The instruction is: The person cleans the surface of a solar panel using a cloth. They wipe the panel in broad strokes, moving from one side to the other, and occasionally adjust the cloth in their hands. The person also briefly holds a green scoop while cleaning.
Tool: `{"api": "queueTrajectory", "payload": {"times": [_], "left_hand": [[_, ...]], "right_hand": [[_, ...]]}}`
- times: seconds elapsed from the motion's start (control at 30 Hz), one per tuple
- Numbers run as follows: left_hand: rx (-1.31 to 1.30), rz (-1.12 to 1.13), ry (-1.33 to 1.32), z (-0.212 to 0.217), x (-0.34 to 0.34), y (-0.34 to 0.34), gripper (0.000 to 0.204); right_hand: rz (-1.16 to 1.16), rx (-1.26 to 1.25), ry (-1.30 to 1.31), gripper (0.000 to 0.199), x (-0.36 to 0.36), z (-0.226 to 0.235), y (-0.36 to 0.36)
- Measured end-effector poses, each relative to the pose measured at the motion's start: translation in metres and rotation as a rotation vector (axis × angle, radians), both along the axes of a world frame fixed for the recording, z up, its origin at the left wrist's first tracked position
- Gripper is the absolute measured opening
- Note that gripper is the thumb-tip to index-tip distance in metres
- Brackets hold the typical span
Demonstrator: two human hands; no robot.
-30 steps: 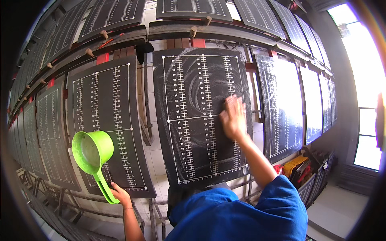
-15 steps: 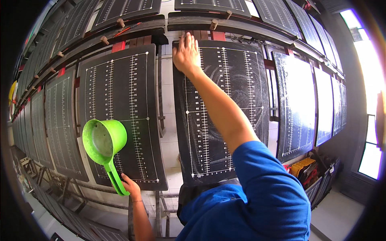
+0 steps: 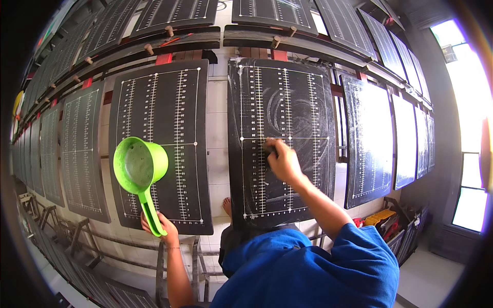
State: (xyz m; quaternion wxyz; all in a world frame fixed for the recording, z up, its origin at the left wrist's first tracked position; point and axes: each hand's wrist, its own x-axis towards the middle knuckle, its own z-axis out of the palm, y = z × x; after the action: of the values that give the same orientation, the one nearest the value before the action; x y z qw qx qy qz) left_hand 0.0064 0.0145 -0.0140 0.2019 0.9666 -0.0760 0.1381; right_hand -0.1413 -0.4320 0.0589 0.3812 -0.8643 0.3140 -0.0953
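My left hand is closed round the handle of a green plastic water dipper, held over the black board on the left. Cloudy liquid shows in its round bowl. On the right, my right hand is over the middle of another black board with white ruler-like scales and lines. Its fingers are bent round a small dark piece, partly hidden; I cannot tell its exact kind. Whitish wet smears curve across this board.
Glossy wet boards stand to the right, with more marked boards at the left. Beyond runs a dark rail with wooden pegs. Yellow and red things lie at the lower right. Metal frames are near me.
My right hand has moved from the far left corner of the right board back toward me to its middle, its fingers now bent. The dipper has shifted slightly right and away from me.
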Motion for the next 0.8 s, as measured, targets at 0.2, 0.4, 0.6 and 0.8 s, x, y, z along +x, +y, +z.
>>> {"api": "queueTrajectory", "payload": {"times": [0.2,0.4,0.6,0.8], "left_hand": [[0.084,-0.016,-0.071,0.001,0.001,-0.001,0.039],[0.057,0.034,-0.021,0.012,-0.002,-0.008,0.040],[0.107,0.032,-0.084,0.005,0.000,-0.011,0.041],[0.032,0.004,-0.069,0.007,-0.001,-0.009,0.039]], "right_hand": [[-0.322,0.132,-0.149,0.031,-0.015,-0.010,-0.103],[-0.264,-0.347,-0.036,0.045,-0.019,-0.006,-0.057],[-0.041,-0.547,0.128,0.071,0.032,-0.037,-0.010],[0.520,-0.387,0.085,0.056,0.019,-0.024,0.081]]}}
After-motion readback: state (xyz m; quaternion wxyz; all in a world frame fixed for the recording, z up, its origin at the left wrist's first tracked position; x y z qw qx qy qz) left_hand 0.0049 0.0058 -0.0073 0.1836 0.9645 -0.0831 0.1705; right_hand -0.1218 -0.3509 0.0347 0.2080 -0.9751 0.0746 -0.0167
